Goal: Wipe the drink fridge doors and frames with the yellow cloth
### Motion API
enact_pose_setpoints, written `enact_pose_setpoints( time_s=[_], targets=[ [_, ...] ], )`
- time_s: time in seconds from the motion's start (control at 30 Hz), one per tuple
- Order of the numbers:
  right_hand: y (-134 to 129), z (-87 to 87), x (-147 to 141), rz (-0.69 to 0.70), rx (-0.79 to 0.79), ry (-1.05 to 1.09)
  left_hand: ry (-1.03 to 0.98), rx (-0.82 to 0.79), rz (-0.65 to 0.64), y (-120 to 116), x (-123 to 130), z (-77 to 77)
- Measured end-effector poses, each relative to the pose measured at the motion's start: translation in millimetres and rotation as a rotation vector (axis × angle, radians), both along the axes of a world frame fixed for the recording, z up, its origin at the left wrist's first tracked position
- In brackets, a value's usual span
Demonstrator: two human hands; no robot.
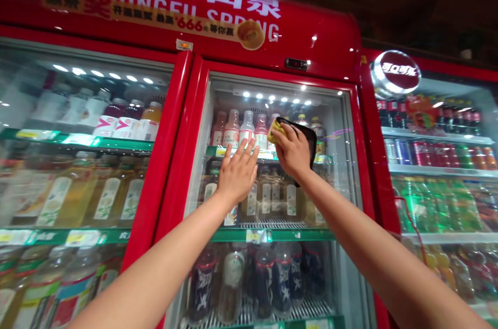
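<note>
Right hand [290,150] presses yellow-black cloth [277,131] on glass door [330,199]

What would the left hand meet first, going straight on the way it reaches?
Most likely the clear glass pane of the red-framed fridge door, before the pink plastic bottles behind it. The left hand may already touch that pane; the depth is unclear.

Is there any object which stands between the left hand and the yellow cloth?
Nothing visible stands between the left hand and the yellow cloth, which the right hand holds. The bottles near them are behind the glass door, so they are not in the way.
</note>
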State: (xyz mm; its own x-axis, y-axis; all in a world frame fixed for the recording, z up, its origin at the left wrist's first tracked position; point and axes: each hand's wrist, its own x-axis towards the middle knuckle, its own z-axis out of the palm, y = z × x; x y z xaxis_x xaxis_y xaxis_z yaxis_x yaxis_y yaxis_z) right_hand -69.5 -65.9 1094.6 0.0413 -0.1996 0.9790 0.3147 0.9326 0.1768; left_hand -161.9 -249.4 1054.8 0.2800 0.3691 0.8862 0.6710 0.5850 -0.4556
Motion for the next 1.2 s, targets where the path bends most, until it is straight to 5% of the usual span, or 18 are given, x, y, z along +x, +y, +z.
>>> enact_pose_setpoints(
  time_s=[0.17, 0.3, 0.43, 0.57, 0.67, 0.73, 0.93, 1.07, 1.2],
  targets=[
    [5, 36.8, 5, 0.003, 0.06, -0.035, -0.066, 0.167, -0.078, 25, 2, 23.1],
    [8, 21.5, 3, 0.076, -0.006, 0.081, -0.102, 0.26, -0.121, 29, -6, 24.4],
    [-15, 9.9, -10, 0.099, 0.109, -0.025, -0.097, 0.274, -0.105, 30, -13, 15.7],
    [-28, 50.6, -15, 0.1, 0.176, -0.086, -0.101, 0.263, -0.084, 29, -13, 13.4],
    [-10, 74.8, -7, 0.097, 0.164, -0.056, -0.102, 0.256, -0.094, 28, -12, 13.8],
    [8, 68.9, -2, 0.11, 0.093, 0.033, -0.104, 0.258, -0.097, 28, -12, 13.6],
    [16, 5.5, -2, 0.112, 0.034, 0.131, -0.123, 0.257, -0.099, 30, -10, 12.0],
    [11, 25.7, 1, 0.09, 0.159, 0.001, -0.121, 0.249, -0.08, 28, -9, 12.0],
    [45, 54.3, 21, 0.062, 0.058, 0.069, -0.114, 0.248, -0.078, 27, -9, 13.0]
  ],
)
